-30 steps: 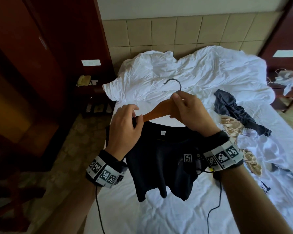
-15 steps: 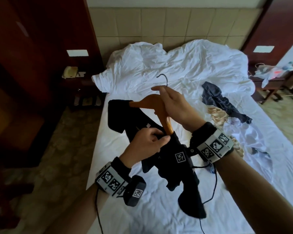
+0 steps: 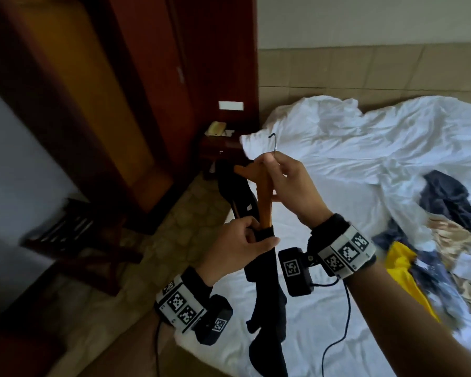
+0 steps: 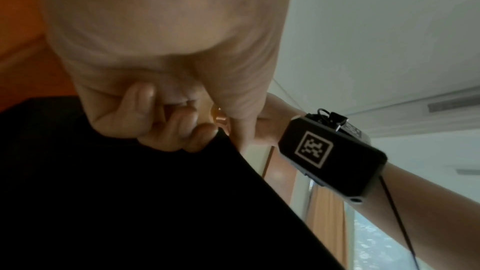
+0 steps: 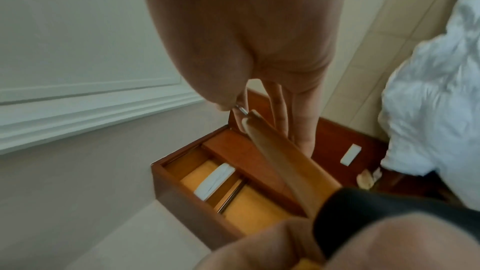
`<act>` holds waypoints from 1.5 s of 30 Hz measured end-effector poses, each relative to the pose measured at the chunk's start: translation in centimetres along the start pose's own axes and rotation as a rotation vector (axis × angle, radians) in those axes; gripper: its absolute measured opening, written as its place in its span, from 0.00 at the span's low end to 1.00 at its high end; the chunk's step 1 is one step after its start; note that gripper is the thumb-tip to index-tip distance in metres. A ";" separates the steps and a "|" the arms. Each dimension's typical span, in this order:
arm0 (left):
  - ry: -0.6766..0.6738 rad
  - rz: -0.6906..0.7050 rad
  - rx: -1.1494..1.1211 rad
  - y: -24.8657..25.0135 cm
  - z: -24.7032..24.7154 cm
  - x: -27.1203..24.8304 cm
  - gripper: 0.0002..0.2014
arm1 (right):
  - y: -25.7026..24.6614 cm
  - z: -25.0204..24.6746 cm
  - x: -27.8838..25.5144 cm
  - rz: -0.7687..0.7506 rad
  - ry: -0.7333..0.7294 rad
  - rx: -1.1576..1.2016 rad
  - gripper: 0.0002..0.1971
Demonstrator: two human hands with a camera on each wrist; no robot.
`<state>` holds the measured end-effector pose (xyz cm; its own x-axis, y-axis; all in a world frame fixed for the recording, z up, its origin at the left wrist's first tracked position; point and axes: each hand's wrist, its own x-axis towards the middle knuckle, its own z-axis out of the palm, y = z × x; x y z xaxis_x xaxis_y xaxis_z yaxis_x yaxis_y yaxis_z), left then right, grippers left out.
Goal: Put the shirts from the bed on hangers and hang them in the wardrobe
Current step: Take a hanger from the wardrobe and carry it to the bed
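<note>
Turned from the bed (image 3: pixel 337 308) toward the wardrobe (image 3: pixel 98 110), we pinch the hanger (image 3: pixel 264 197) neck with our right hand (image 3: pixel 291 186) while our left hand (image 3: pixel 237 246) grips the black shirt (image 3: pixel 267 292) at its lower arm; hanging and the bed's other shirts (image 3: pixel 443 197) remain.

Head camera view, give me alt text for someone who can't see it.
Two hands fit a black shirt onto a wooden hanger: the right hand holds the hanger near its hook, the left hand pinches fabric at its lower end, above a white bed strewn with clothes.
</note>
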<state>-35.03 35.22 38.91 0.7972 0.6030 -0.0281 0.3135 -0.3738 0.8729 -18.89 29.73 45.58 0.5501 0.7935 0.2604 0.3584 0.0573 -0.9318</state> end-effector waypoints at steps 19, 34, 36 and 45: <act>0.615 -0.231 0.227 -9.7 -23.4 -31.1 0.26 | -17.4 34.6 -11.4 -0.102 -0.522 0.383 0.13; 0.877 -0.374 0.115 -19.5 -45.7 -59.4 0.13 | -34.3 70.3 -23.6 -0.334 -1.026 0.372 0.15; 0.965 -0.372 0.096 -21.0 -47.8 -62.4 0.12 | -35.9 74.9 -24.9 -0.357 -1.088 0.391 0.14; 1.257 -0.438 0.147 -27.1 -58.3 -74.4 0.10 | -42.0 95.1 -31.6 -0.459 -1.486 0.571 0.24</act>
<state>-132.88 41.59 45.74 -0.3701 0.8968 0.2426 0.5348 -0.0079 0.8450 -123.03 59.83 52.42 -0.7914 0.4779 0.3810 -0.2127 0.3691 -0.9047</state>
